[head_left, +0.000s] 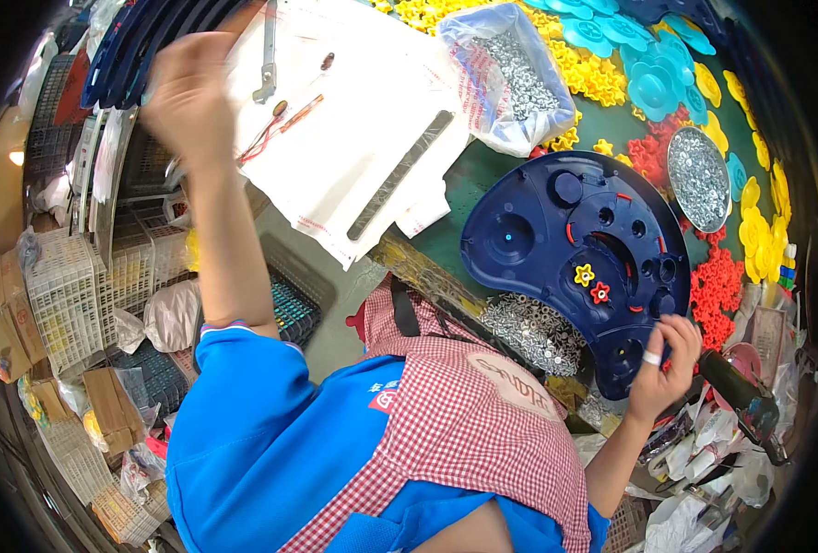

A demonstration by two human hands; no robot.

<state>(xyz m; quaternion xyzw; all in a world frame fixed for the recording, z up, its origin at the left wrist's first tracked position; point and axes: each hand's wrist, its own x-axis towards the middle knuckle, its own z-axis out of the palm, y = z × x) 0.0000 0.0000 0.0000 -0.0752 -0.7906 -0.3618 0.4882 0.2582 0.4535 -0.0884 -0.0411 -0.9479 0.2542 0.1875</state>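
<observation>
A dark blue curved plastic panel [533, 207] lies on the green tabletop, with round recesses, bosses and red curved strips. Small yellow and red star-shaped gears [584, 274] sit at its middle. My right hand [662, 373], a white band around one finger, is by the panel's lower right edge. Its fingers are bent and apart, with nothing seen between them; whether they touch the edge I cannot tell. Raised at the upper left, my left hand [188, 101] is smeared by motion. It is nearest to a stack of dark blue panels [118, 60]; its fingers are not clear.
White plastic sheeting [335, 120] carries a dark flat strip [400, 175]. Beyond stand a lined bin of screws [519, 83] and a round dish of metal pieces [699, 180]. Red stars [717, 286], yellow stars and turquoise discs [658, 83] lie around. Metal parts [538, 336] fill the near edge.
</observation>
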